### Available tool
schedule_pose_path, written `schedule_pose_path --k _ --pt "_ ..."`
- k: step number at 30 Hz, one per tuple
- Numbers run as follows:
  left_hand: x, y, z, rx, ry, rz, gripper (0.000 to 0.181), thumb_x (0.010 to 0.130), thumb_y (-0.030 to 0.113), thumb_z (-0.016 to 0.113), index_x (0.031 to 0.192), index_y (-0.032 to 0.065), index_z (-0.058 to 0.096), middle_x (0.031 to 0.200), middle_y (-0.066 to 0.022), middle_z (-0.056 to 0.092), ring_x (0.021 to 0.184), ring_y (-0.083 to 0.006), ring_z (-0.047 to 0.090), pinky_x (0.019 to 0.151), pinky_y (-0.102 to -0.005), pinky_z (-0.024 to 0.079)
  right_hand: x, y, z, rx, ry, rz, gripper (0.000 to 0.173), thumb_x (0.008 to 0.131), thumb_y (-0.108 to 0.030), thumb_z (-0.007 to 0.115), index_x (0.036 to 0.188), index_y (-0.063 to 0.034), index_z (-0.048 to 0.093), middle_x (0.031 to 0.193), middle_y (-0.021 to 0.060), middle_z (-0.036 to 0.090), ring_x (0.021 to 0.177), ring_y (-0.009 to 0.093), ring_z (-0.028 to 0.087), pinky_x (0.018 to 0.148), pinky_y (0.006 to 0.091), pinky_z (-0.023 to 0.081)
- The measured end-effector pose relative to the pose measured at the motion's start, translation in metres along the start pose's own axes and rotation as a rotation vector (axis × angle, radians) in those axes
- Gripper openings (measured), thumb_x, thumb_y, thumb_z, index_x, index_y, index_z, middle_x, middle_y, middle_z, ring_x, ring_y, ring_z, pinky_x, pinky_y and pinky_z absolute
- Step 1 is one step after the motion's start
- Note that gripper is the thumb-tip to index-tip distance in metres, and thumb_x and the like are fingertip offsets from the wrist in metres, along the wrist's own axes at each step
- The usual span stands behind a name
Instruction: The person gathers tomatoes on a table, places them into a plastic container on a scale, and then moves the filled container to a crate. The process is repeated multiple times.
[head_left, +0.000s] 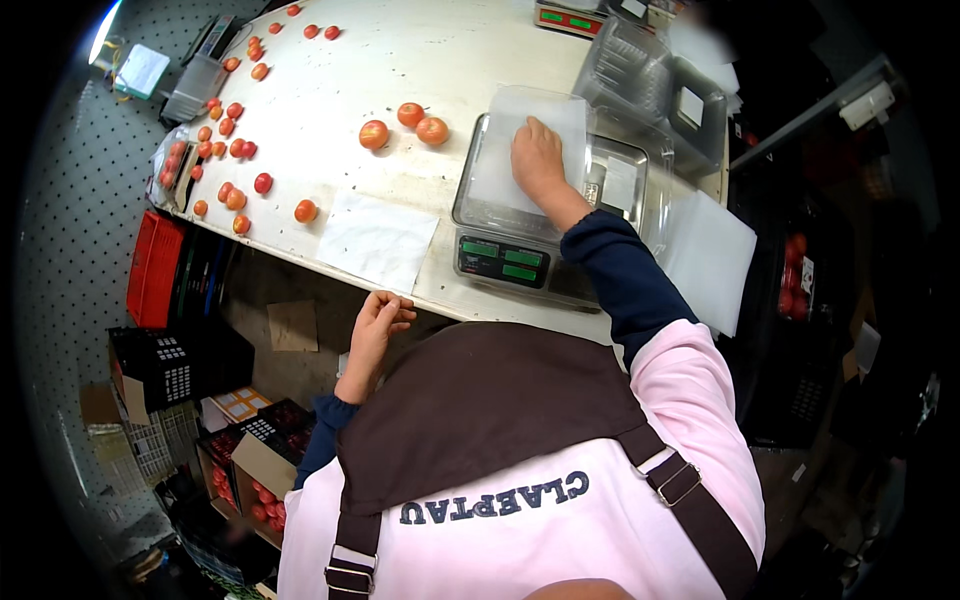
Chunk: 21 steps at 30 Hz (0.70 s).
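Note:
My right hand (538, 154) lies on a white liner sheet (499, 161) inside a clear plastic clamshell container (487, 212), fingertips pressed against the sheet. The open container rests on the steel pan of a digital scale (501, 262) with lit green displays. My left hand (381, 319) hangs at the table's front edge with its fingers loosely curled, touching no object that I can see. A white cloth or paper sheet (379, 236) lies on the table near it. Three large tomatoes (410, 115) stand left of the scale, and several smaller tomatoes (235, 199) are scattered farther left.
Nested clear containers (626, 71) stand at the back right, beside a stack of white liner sheets (709, 259) at the right edge. A second scale (568, 20) is at the far side. A red crate (155, 266) and boxes of tomatoes (268, 506) are down at the left.

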<state>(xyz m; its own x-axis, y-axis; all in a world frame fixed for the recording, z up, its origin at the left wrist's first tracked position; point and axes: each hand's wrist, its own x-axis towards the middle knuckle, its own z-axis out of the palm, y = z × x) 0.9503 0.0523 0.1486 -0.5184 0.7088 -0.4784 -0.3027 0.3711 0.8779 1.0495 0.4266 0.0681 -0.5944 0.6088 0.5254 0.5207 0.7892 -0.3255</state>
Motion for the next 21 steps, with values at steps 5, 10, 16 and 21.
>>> schedule_pose_path --k 5,10,16,21 --pt "-0.012 -0.007 -0.012 -0.067 0.080 -0.029 0.013 0.101 0.022 0.052 0.105 0.0098 0.053 0.107 -0.0073 0.064 0.093 -0.0148 0.063 0.080 -0.0274 0.050 -0.004 0.006 0.007 -0.017 -0.136 0.087 0.021 0.081 -0.008 0.058 0.098 0.0043 0.059 0.120 0.0243 0.054 0.114 0.039 0.051 0.094 0.0512 0.043" --pt "-0.023 -0.011 -0.016 -0.102 0.126 -0.064 0.011 0.101 0.021 0.051 0.105 0.0105 0.054 0.107 -0.0071 0.064 0.093 -0.0147 0.063 0.081 -0.0271 0.049 0.012 -0.018 -0.066 -0.006 -0.544 0.149 0.046 0.079 -0.020 0.069 0.120 -0.0059 0.055 0.132 0.0234 0.048 0.123 0.042 0.046 0.091 0.0568 0.047" --pt "-0.024 -0.014 -0.012 -0.054 0.082 -0.101 0.012 0.101 0.022 0.051 0.104 0.0098 0.053 0.107 -0.0064 0.064 0.094 -0.0140 0.062 0.082 -0.0267 0.048 -0.014 -0.028 -0.057 -0.129 -0.682 0.116 0.074 0.075 -0.034 0.077 0.139 -0.0168 0.044 0.143 0.0202 0.035 0.131 0.042 0.036 0.089 0.0669 0.044" --pt "-0.034 -0.020 -0.017 -0.018 0.103 -0.127 0.017 0.100 0.025 0.052 0.104 0.0089 0.055 0.106 -0.0049 0.064 0.093 -0.0126 0.062 0.081 -0.0265 0.048 -0.017 -0.028 -0.049 -0.113 -0.719 0.117 0.080 0.075 -0.037 0.079 0.143 -0.0177 0.041 0.149 0.0230 0.030 0.137 0.043 0.031 0.095 0.0673 0.041"
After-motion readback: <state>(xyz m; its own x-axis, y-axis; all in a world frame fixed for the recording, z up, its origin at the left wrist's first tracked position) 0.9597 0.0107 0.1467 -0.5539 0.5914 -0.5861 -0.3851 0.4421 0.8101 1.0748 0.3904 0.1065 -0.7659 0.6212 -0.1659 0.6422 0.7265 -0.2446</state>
